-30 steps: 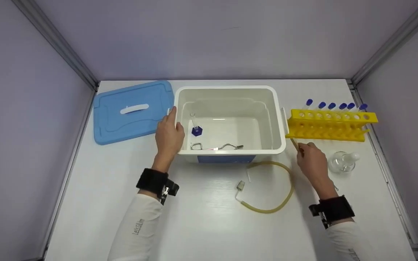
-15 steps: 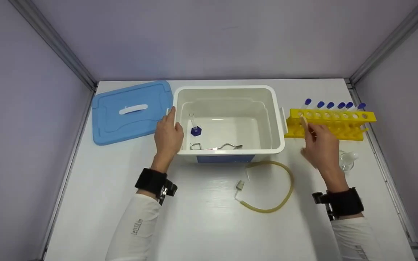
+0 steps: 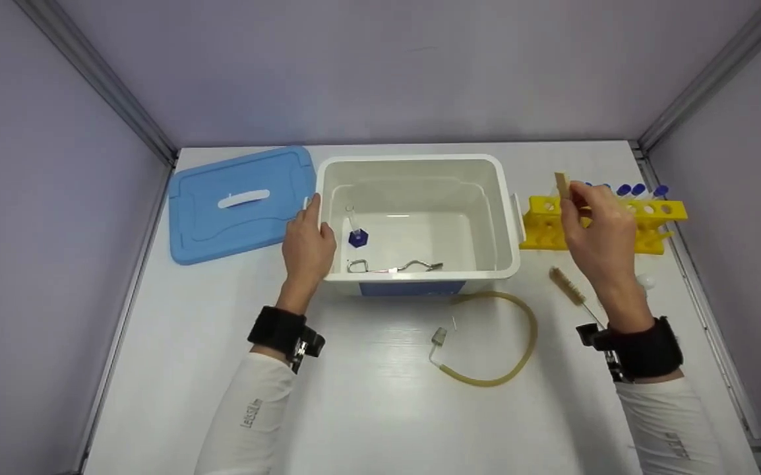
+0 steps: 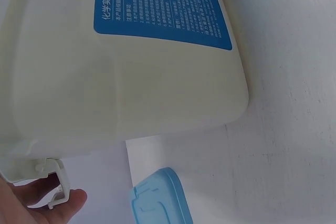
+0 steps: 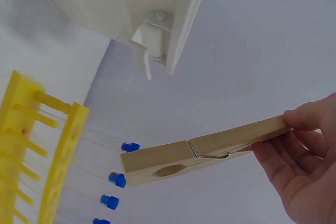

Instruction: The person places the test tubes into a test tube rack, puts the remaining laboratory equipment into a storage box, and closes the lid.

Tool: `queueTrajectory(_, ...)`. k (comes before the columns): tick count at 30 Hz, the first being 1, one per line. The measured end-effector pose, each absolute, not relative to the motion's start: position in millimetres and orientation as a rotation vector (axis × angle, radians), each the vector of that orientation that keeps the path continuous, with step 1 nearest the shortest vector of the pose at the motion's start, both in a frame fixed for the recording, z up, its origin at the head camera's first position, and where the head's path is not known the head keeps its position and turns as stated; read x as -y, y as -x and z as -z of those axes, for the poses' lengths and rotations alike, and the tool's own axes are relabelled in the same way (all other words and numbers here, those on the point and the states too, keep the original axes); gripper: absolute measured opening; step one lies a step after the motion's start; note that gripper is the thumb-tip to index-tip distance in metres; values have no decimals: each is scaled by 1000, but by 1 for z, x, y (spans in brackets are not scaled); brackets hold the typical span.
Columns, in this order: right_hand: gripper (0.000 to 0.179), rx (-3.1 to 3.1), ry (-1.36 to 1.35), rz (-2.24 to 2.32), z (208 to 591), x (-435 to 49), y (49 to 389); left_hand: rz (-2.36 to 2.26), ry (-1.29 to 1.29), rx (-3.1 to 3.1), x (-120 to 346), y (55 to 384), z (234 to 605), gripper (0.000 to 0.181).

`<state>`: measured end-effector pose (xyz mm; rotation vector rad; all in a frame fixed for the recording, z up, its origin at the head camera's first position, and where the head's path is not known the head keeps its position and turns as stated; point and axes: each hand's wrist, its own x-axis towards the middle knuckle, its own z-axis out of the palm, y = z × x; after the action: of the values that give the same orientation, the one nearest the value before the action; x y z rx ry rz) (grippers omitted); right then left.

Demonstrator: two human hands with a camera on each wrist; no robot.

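My left hand (image 3: 309,247) holds the white plastic box (image 3: 413,185) at its left side. In the left wrist view the thumb and fingers curl round the box's white handle (image 4: 64,182). With fingertips and thumb, my right hand (image 3: 599,231) pinches one end of a wooden test tube clamp (image 5: 173,156), held in the air over the yellow test tube rack (image 3: 539,221). Blue-capped test tubes (image 3: 661,190) stand in the rack, some hidden by that hand. Inside the box are a small measuring cylinder (image 3: 357,238) with a blue base and metal tongs (image 3: 420,266).
A blue lid (image 3: 202,218) lies left of the box. In front curves a yellowish rubber tube (image 3: 531,330) with a stopper (image 3: 439,336) at one end. A bristle brush (image 3: 566,285) lies near the right forearm, which mostly hides a glass bottle (image 3: 645,282).
My right hand has lifted the wooden clamp from beside the box up over the rack, away and to the right. The brush has come into view; the left hand has stayed put.
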<state>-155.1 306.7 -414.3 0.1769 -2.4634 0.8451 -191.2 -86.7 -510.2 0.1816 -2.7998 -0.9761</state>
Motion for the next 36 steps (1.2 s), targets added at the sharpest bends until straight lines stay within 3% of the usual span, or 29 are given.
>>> queueTrajectory(14,20,2367,-615,-862,401,-267,158,984,-190,2793,85,190,510,53)
queueTrajectory(36,19,2506,-915,-911,418,-234,172,956,-175,2781,86,192,510,53)
